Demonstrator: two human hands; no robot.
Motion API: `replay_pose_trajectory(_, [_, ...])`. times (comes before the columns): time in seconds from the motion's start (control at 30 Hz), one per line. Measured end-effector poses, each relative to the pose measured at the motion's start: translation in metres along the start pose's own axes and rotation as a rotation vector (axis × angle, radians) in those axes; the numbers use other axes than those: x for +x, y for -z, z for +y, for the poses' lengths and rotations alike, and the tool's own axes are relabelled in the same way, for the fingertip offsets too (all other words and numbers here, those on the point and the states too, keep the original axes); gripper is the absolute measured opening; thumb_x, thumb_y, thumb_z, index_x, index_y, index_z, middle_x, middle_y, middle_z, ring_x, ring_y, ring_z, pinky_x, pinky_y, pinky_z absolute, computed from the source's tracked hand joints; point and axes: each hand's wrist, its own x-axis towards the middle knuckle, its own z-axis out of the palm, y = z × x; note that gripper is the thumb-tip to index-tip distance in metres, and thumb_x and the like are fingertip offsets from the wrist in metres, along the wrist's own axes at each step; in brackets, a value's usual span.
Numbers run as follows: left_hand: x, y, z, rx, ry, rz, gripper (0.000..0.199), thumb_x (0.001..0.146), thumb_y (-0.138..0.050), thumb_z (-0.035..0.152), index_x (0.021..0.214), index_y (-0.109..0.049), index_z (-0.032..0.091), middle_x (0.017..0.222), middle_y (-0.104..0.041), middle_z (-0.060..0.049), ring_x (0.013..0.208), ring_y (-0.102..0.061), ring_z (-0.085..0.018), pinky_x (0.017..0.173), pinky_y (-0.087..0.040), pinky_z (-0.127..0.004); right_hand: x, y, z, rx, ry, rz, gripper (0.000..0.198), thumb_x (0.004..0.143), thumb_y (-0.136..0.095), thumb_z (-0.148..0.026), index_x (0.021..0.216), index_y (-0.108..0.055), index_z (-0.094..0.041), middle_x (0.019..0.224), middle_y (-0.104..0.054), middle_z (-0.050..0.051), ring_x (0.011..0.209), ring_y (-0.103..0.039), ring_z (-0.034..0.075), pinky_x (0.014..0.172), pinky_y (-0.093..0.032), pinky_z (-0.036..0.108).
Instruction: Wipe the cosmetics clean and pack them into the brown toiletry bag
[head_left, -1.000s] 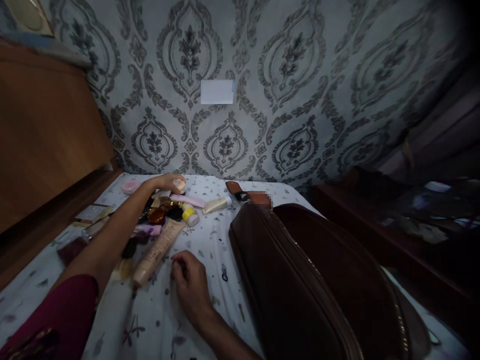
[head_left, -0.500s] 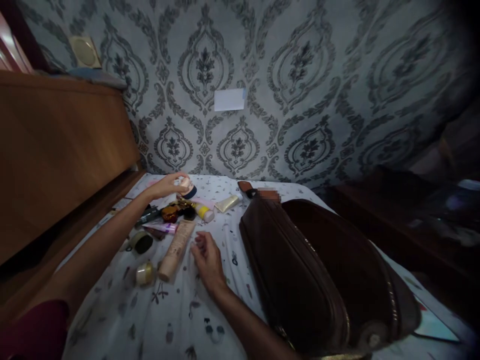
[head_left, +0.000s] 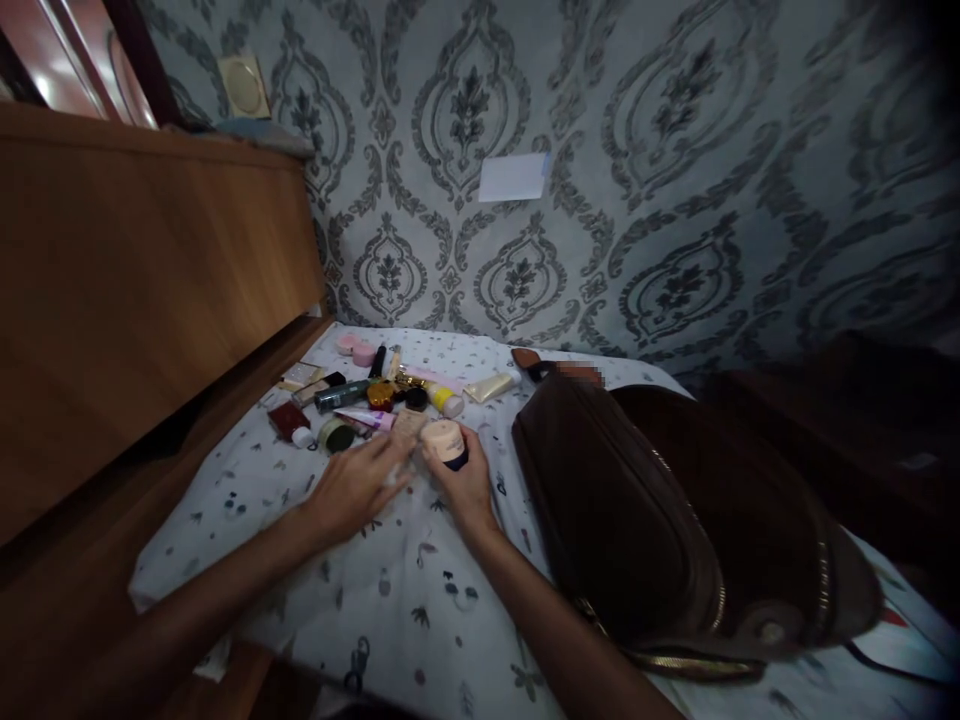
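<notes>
My right hand (head_left: 466,482) grips a squat cosmetic jar (head_left: 444,440), peach-coloured with a dark blue band at its lower end. Close by on the left, my left hand (head_left: 360,490) has its fingers stretched out, slightly smeared by motion, over the near part of a beige squeeze tube (head_left: 409,422). Nothing shows between those fingers. Beyond the hands lie a yellow-and-white tube (head_left: 447,402), a pale gold tube (head_left: 491,387), a purple-and-white tube (head_left: 371,417), a dark green bottle (head_left: 341,396) and an olive jar with a dark top (head_left: 336,435).
A dark brown bag (head_left: 600,510) lies open on the right of the patterned white sheet (head_left: 390,640). A red-brown bottle (head_left: 291,424) and pink round containers (head_left: 364,354) rest farther left. A wooden cabinet (head_left: 150,300) borders the left side, with papered wall behind.
The peach jar has come from the far left, where my left hand held it, into my right hand. My left hand has drawn back toward me. The view has shifted left.
</notes>
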Motion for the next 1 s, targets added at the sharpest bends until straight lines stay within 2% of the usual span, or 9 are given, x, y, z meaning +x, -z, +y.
replay_pose_trajectory(0.07, [-0.028, -0.002, 0.001, 0.185, -0.124, 0.017, 0.026, 0.097, -0.049, 0.034, 0.117, -0.061, 0.024, 0.105, -0.068, -0.01, 0.091, -0.064, -0.025, 0.068, -0.052, -0.034, 0.002, 0.002, 0.001, -0.029, -0.03, 0.018, 0.052, 0.066, -0.074, -0.04, 0.11, -0.057, -0.016, 0.104, -0.069, 0.01, 0.09, -0.065, 0.023, 0.085, -0.053, 0.038])
replay_pose_trajectory(0.17, [-0.048, -0.007, -0.009, 0.368, -0.282, 0.018, 0.025, 0.093, -0.053, 0.023, 0.117, -0.061, 0.026, 0.112, -0.066, -0.011, 0.1, -0.061, -0.026, 0.078, -0.052, -0.037, 0.004, 0.002, 0.002, -0.048, -0.025, 0.004, 0.054, 0.066, -0.074, -0.041, 0.11, -0.056, -0.016, 0.105, -0.069, 0.011, 0.092, -0.064, 0.024, 0.087, -0.052, 0.039])
replay_pose_trajectory(0.33, [-0.028, -0.012, -0.051, 0.455, -0.387, 0.002, 0.03, 0.094, -0.051, 0.014, 0.12, -0.061, 0.026, 0.118, -0.064, -0.012, 0.11, -0.057, -0.025, 0.085, -0.048, -0.036, 0.001, 0.0, 0.002, -0.054, -0.01, 0.009, 0.054, 0.066, -0.074, -0.041, 0.11, -0.056, -0.016, 0.105, -0.069, 0.01, 0.093, -0.064, 0.024, 0.088, -0.051, 0.04])
replay_pose_trajectory(0.43, [-0.012, -0.009, -0.071, 0.454, -0.381, -0.015, 0.033, 0.095, -0.05, 0.015, 0.123, -0.06, 0.027, 0.119, -0.064, -0.012, 0.108, -0.057, -0.025, 0.084, -0.047, -0.035, -0.001, 0.003, 0.002, -0.061, -0.009, -0.025, 0.054, 0.068, -0.073, -0.041, 0.113, -0.056, -0.016, 0.106, -0.069, 0.011, 0.095, -0.064, 0.024, 0.088, -0.052, 0.039])
replay_pose_trajectory(0.57, [-0.007, -0.008, -0.08, 0.407, -0.228, 0.031, 0.027, 0.097, -0.051, 0.032, 0.119, -0.064, 0.025, 0.111, -0.064, -0.012, 0.1, -0.058, -0.025, 0.077, -0.049, -0.033, -0.005, 0.014, 0.003, -0.197, 0.01, -0.055, 0.056, 0.066, -0.073, -0.033, 0.117, -0.058, -0.016, 0.107, -0.069, 0.01, 0.096, -0.063, 0.025, 0.09, -0.051, 0.041])
replay_pose_trajectory(0.7, [-0.005, -0.01, -0.074, 0.286, -0.068, 0.132, 0.031, 0.099, -0.044, 0.035, 0.119, -0.064, 0.02, 0.105, -0.064, -0.011, 0.098, -0.06, -0.025, 0.075, -0.051, -0.033, -0.012, 0.028, -0.001, -0.349, 0.057, -0.049, 0.064, 0.064, -0.072, -0.029, 0.125, -0.054, -0.018, 0.117, -0.065, 0.011, 0.107, -0.06, 0.027, 0.097, -0.046, 0.043])
replay_pose_trajectory(0.83, [0.007, -0.009, -0.051, 0.085, 0.021, 0.229, 0.033, 0.101, -0.04, 0.034, 0.123, -0.059, 0.019, 0.106, -0.063, -0.01, 0.103, -0.06, -0.025, 0.089, -0.051, -0.038, -0.022, 0.036, -0.005, -0.432, 0.01, -0.033, 0.059, 0.065, -0.073, -0.033, 0.119, -0.051, -0.019, 0.106, -0.066, 0.007, 0.093, -0.063, 0.025, 0.085, -0.051, 0.041])
replay_pose_trajectory(0.9, [0.015, -0.01, -0.032, -0.025, -0.011, 0.258, 0.033, 0.101, -0.039, 0.034, 0.125, -0.056, 0.019, 0.111, -0.063, -0.01, 0.107, -0.059, -0.025, 0.094, -0.049, -0.039, -0.025, 0.037, -0.005, -0.458, 0.022, -0.04, 0.053, 0.064, -0.073, -0.032, 0.112, -0.053, -0.019, 0.101, -0.065, 0.006, 0.089, -0.062, 0.025, 0.083, -0.051, 0.04])
replay_pose_trajectory(1.0, [0.028, -0.021, 0.002, -0.116, -0.152, 0.23, 0.035, 0.101, -0.04, 0.034, 0.131, -0.051, 0.02, 0.117, -0.061, -0.011, 0.113, -0.056, -0.025, 0.098, -0.047, -0.042, -0.027, 0.037, -0.002, -0.461, 0.117, -0.054, 0.044, 0.065, -0.071, -0.029, 0.105, -0.057, -0.019, 0.099, -0.063, 0.006, 0.092, -0.06, 0.024, 0.084, -0.05, 0.039])
